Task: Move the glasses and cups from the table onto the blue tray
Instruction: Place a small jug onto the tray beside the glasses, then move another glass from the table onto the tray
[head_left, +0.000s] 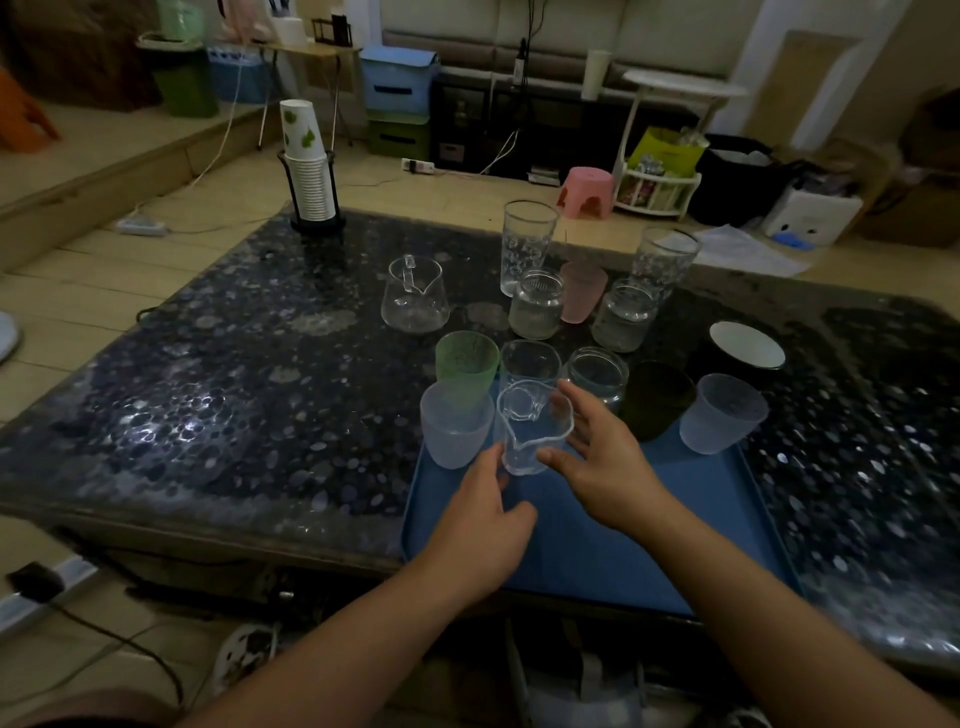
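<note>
While my hands sit over the blue tray (597, 551), both close around a small clear glass pitcher (532, 428). It has a pour spout facing me and a thin handle at its far rim, and it stands on the tray's far half. My left hand (480, 525) touches its lower left side with the fingertips. My right hand (602, 457) cups its right side, thumb against the base and fingers spread behind the rim. Just left of it stands a frosted pale cup (456, 423), with a frosted green cup (466, 366) behind that. A dark cup (657, 400) and another frosted cup (722, 413) stand at the tray's far right edge. Farther out on the speckled desk (234, 395) wait a larger glass pitcher (414, 301), two tall patterned tumblers (525, 244), ribbed jars (537, 304) and a pink cup (582, 291).
</note>
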